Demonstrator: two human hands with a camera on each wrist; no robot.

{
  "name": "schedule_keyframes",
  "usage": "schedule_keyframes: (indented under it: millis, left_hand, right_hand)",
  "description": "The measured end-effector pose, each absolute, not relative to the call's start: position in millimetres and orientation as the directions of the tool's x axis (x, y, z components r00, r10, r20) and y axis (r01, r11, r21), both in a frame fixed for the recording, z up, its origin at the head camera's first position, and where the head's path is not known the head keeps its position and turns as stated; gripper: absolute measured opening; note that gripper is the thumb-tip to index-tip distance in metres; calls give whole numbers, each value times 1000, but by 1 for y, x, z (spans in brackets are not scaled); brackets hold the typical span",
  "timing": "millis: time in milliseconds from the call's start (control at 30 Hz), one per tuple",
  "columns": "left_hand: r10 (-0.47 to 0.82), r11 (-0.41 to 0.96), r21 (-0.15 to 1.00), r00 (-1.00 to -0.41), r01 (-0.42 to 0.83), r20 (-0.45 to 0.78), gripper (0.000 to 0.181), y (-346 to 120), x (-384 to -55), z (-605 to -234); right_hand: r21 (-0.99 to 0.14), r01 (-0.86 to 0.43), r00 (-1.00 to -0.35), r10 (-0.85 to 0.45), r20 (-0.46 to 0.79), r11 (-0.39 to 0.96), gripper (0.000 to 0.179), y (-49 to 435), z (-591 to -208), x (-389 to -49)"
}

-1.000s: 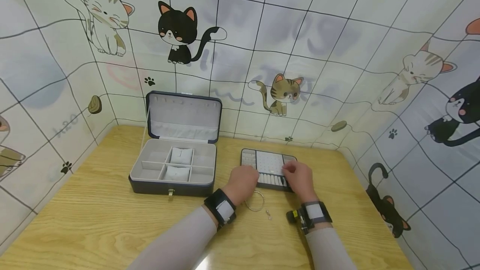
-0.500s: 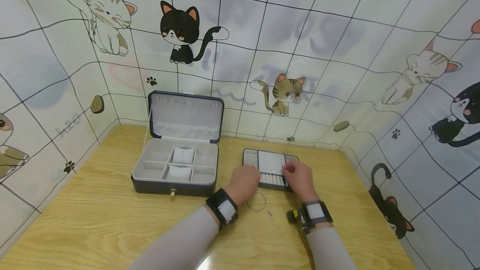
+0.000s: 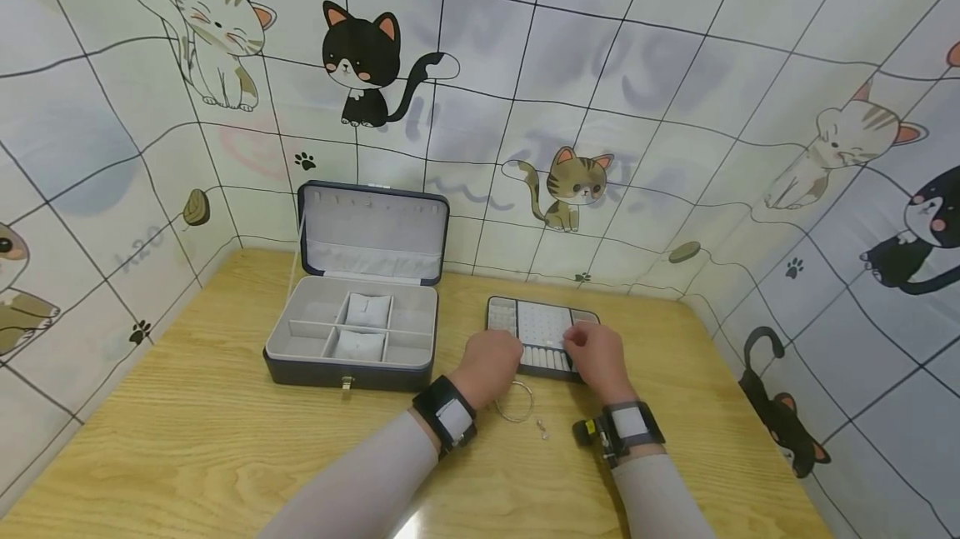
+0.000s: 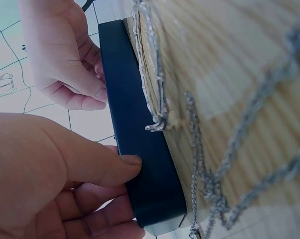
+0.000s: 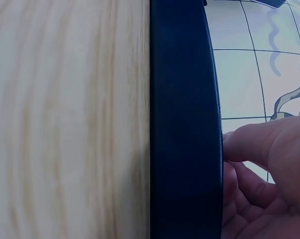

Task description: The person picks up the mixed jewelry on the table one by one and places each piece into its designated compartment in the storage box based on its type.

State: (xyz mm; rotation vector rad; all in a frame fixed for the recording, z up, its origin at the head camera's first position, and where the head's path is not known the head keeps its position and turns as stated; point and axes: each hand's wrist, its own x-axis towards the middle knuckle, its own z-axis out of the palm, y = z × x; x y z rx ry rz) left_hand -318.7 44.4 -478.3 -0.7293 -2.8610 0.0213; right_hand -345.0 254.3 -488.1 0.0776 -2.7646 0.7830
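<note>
A flat jewelry tray (image 3: pixel 540 371) with dark blue walls lies on the table, holding small compartments, a dotted pale panel and ring rolls. My left hand (image 3: pixel 487 362) grips its front left edge; in the left wrist view the thumb presses the blue wall (image 4: pixel 135 104) and the fingers curl behind. Above the dotted panel, my right hand (image 3: pixel 598 360) pinches thumb and forefinger together; whatever tiny item sits there is hidden. A silver bangle (image 3: pixel 531 399) and a small earring-like piece (image 3: pixel 542 429) lie in front of the tray. A silver chain (image 4: pixel 249 114) shows close to my left wrist.
To the left stands an open dark blue jewelry box (image 3: pixel 348 374), its lid (image 3: pixel 375 227) upright, with two white cushions (image 3: pixel 367 311) in its compartments. The wooden table (image 3: pixel 225 447) meets a cat-print cloth wall (image 3: pixel 465 47) behind.
Both hands stay at the tray, almost still. The whole head view has shifted slightly, so the things appear a little farther right.
</note>
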Motion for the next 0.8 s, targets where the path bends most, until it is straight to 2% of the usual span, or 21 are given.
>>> schedule_keyframes:
  millis: [800]
  left_hand:
    - [476, 879, -68, -864, 472, 162, 5, 44, -318, -477]
  right_hand:
    - [-500, -113, -976, -1, 220, 859, 11, 253, -491, -348]
